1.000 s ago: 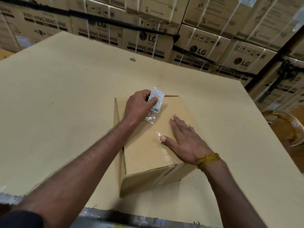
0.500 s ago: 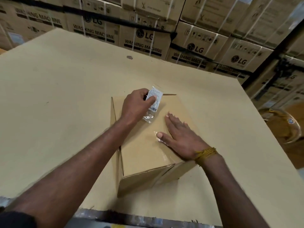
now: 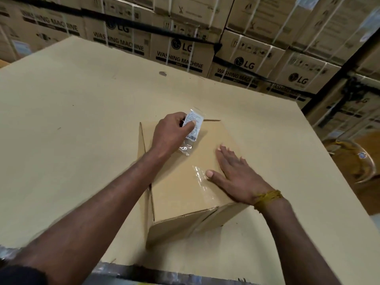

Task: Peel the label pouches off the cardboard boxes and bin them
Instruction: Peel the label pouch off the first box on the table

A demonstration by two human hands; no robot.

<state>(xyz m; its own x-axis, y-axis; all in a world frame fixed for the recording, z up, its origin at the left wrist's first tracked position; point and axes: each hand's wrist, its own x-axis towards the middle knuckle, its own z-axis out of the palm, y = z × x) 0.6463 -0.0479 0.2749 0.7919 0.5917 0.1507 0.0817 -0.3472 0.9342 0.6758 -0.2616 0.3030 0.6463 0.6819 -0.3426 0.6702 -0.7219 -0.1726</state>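
Observation:
A small brown cardboard box lies on a large cardboard sheet that serves as the work surface. My left hand pinches a clear label pouch with a white printed slip inside, lifted off the box's top at its far end. The pouch's clear lower end still hangs down to the box top. My right hand lies flat with straight fingers on the box's right side, pressing it down. Clear tape shines on the box top by my right thumb.
Stacked washing machine cartons form a wall behind the sheet. To the right, below the sheet's edge, stands a round clear-rimmed container. A dark rack post runs diagonally at the right. The sheet's near edge lies just in front of me.
The pouch stays pinched in my left hand and has lifted slightly further off the box. My right hand keeps pressing the box; the view has shifted a little.

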